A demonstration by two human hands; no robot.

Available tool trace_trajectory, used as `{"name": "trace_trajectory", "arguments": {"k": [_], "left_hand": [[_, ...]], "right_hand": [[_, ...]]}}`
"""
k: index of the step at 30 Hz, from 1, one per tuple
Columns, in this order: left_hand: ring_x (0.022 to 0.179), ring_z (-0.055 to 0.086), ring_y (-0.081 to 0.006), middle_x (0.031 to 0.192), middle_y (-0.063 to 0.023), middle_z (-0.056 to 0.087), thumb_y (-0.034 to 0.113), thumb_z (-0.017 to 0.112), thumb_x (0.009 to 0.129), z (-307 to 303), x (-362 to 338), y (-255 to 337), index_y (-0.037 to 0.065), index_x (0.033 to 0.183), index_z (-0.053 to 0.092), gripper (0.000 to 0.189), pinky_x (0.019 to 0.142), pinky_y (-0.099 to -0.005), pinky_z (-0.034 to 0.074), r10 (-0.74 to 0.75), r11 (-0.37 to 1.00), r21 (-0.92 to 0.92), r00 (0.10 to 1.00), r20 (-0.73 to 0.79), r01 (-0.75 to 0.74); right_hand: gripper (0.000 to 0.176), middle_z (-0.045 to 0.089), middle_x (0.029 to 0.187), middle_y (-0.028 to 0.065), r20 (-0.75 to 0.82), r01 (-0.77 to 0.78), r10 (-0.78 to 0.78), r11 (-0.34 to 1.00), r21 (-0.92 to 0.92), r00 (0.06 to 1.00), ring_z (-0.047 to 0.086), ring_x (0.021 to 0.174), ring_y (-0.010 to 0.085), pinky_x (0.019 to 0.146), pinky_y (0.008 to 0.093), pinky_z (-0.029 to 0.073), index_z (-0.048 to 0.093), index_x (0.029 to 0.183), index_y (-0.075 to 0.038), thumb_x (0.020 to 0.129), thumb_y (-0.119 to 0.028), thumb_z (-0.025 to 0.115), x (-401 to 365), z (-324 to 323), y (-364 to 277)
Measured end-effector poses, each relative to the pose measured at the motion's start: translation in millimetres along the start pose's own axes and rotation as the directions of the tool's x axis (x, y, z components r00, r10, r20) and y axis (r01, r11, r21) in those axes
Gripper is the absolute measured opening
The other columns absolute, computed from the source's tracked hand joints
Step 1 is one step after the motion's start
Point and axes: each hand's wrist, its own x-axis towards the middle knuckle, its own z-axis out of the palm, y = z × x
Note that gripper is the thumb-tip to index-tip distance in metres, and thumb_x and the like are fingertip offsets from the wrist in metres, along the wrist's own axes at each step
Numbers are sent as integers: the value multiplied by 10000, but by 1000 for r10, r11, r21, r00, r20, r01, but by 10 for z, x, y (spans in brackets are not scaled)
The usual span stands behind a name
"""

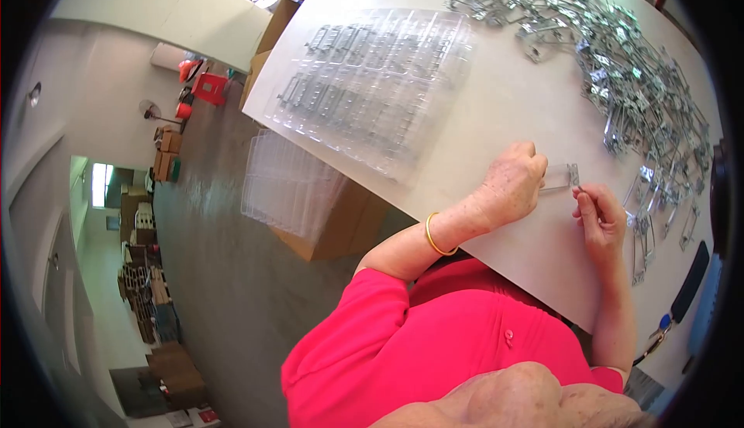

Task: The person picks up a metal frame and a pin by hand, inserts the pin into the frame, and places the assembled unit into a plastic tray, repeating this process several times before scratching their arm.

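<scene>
My left hand (515,184), with a gold bangle on the wrist, is closed with its fingers pinched on one end of a small metal wire bracket (571,174). At the bracket's other end, the thumb and fingers of my right hand (601,219) are pressed together. The bracket lies between both hands just over the white table (496,118); my left fingers hide part of it. Beside my right hand several loose metal brackets (643,219) trail off a large tangled pile (620,64).
Clear plastic trays (372,87) lie on the table's far left, with rows of metal pieces in them. More clear trays (283,188) rest on a cardboard box (341,223) below the table edge. A dark-handled tool (690,281) lies at the right.
</scene>
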Motion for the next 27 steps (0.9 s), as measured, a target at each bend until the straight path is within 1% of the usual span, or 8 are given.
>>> {"name": "trace_trajectory", "arguments": {"k": [3,8,14,18,20,24,26,27], "left_hand": [[962,606,-383,946,-198,621,40,697,855,-134,-108,-7,-13,886,652,76,838,-458,504,-7,1000,20,1000,-19,7],[908,603,-343,922,-159,613,37,714,851,-517,-396,11,8,857,634,85,779,-448,491,28,999,-39,995,-94,-32],[877,624,-326,902,-143,619,45,741,851,-1069,-739,-71,14,877,648,101,767,-423,506,-8,999,-48,983,-181,-1],[919,647,-340,954,-149,656,24,752,844,-1468,-942,-208,3,913,675,105,808,-410,527,-98,994,22,949,-299,109],[896,663,-323,965,-145,670,17,755,848,-1621,-1030,-323,-4,924,684,106,795,-389,542,-122,989,36,934,-335,143],[805,666,-241,930,-125,677,23,763,858,-1952,-1087,-519,-11,920,695,98,726,-335,542,-230,963,24,870,-437,267],[777,665,-209,910,-120,680,24,765,860,-2132,-1027,-634,-11,917,703,91,706,-316,538,-254,953,30,848,-466,302],[771,662,-193,883,-116,677,21,760,863,-2233,-962,-711,-9,913,711,77,701,-305,531,-279,944,23,836,-473,328]], "right_hand": [[85,672,894,50,59,172,-164,969,-179,985,601,674,93,590,234,466,680,1058,6,1004,-37,632,41,-20,-70],[105,653,878,42,116,77,-55,978,-195,992,561,660,84,600,239,472,676,1090,4,1023,-48,615,-31,-5,34],[139,669,885,61,123,187,-159,947,-262,980,583,658,108,594,254,478,648,1147,8,1025,-28,591,-25,78,46],[124,677,890,76,143,146,-109,950,-276,984,596,660,126,598,265,483,656,1120,0,1023,-13,579,-16,87,92],[114,650,846,84,152,255,-214,900,-354,965,580,643,141,587,284,471,666,1076,-8,1003,15,582,15,120,37],[82,607,770,94,184,257,-197,878,-404,963,582,625,178,564,312,450,685,996,-12,946,25,631,52,247,-217],[82,608,775,118,340,297,-150,850,-435,928,575,629,219,584,327,451,681,984,-12,919,22,643,54,341,-327],[85,624,770,128,342,384,-256,839,-387,904,604,643,261,590,361,469,686,960,-22,883,8,667,54,472,-341]]}}
